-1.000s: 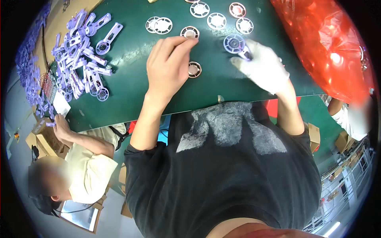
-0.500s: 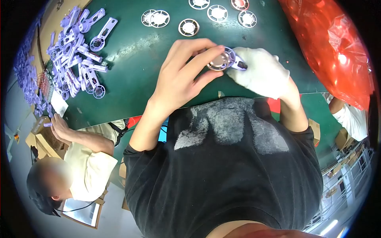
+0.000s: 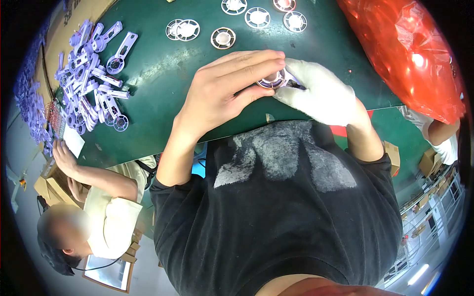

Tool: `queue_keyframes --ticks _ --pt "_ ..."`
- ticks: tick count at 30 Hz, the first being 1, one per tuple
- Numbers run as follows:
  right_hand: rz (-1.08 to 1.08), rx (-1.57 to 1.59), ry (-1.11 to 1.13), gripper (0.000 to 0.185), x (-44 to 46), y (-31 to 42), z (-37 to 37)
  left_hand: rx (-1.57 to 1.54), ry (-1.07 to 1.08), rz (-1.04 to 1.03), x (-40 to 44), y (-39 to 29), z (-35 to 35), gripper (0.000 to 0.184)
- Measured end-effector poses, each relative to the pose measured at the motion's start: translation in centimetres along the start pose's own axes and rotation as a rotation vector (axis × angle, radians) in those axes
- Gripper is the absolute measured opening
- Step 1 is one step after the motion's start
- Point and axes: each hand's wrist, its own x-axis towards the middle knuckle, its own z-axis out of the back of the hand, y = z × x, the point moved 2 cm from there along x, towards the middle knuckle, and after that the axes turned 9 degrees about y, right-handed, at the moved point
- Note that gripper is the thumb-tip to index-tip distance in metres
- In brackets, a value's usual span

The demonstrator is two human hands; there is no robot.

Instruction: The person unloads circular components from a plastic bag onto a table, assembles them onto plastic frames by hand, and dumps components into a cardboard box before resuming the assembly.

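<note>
My left hand (image 3: pixel 227 89), bare, is closed over a round spoked wheel piece (image 3: pixel 272 80), with fingers along its top and the thumb below. My right hand (image 3: pixel 321 91), in a white glove, grips the purple arm (image 3: pixel 292 83) joined to that round piece. Most of the purple part is hidden by the glove and fingers. Both hands meet just above the green table (image 3: pixel 163 108). Beyond them lie several loose spoked discs, among them a dark-rimmed disc (image 3: pixel 223 38) and a white-centred disc (image 3: pixel 257 18).
A heap of purple arm parts (image 3: pixel 89 79) covers the table's left side. A red plastic bag (image 3: pixel 410 54) bulges at the right. At the left edge a co-worker's hand (image 3: pixel 64 155) is near more purple parts (image 3: pixel 37 116). Another person's arm (image 3: pixel 442 130) shows at far right.
My left fingers have closed further over the round piece, covering more of it. The gloved hand has shifted slightly, hiding more of the purple arm. The view has moved a little.
</note>
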Motion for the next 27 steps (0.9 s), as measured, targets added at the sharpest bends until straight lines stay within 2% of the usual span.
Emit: queue_keyframes --ticks 7,10,13,14,16,17,18,20,22,23,25,26,27 --pt "-0.007 -0.021 0.052 0.034 -0.7 0.5 0.3 -0.038 0.075 -0.08 0.3 -0.3 0.5 0.049" --pt "-0.034 0.072 0.166 0.041 -1.0 1.0 0.8 -0.05 0.078 -0.097 0.4 -0.3 0.5 0.054" --pt "-0.114 0.215 0.048 0.047 -0.3 0.5 -0.5 -0.215 -0.01 -0.014 0.3 -0.9 -0.3 0.056" --pt "-0.025 0.135 -0.093 0.042 -0.1 0.9 -0.7 -0.312 -0.079 0.016 0.4 -0.9 -0.7 0.055" --pt "0.103 0.047 -0.187 0.04 0.0 0.8 -0.6 -0.419 -0.072 0.133 0.6 -1.5 -0.5 0.042" --pt "0.166 0.004 -0.231 0.039 0.2 0.8 -0.7 -0.49 -0.102 0.125 0.6 -1.1 -0.9 0.039" --pt "0.1 -0.14 -0.238 0.035 0.3 0.3 -0.8 -0.559 -0.135 0.117 0.4 -0.5 -1.9 0.037" --pt "0.207 -0.197 -0.383 0.034 0.6 -0.3 -1.5 -0.625 -0.171 0.081 0.7 -0.1 -2.5 0.029" --pt "0.331 -0.253 -0.522 0.034 0.7 -1.3 -2.3 -0.646 -0.12 0.086 0.9 0.2 -2.3 0.026" --pt "0.292 -0.246 -0.52 0.035 0.9 -1.8 -2.8 -0.655 -0.093 0.085 1.1 0.3 -2.1 0.024" --pt "0.242 -0.26 -0.544 0.037 1.3 -2.0 -2.2 -0.434 0.0 0.099 2.3 0.8 -0.9 0.021" --pt "0.145 -0.29 -0.529 0.039 1.2 -1.4 -1.7 -0.313 0.04 0.094 3.3 1.0 -0.1 0.019" --pt "0.025 -0.133 -0.43 0.047 0.9 -0.4 -0.8 -0.295 0.029 0.209 4.2 0.9 0.5 0.017"
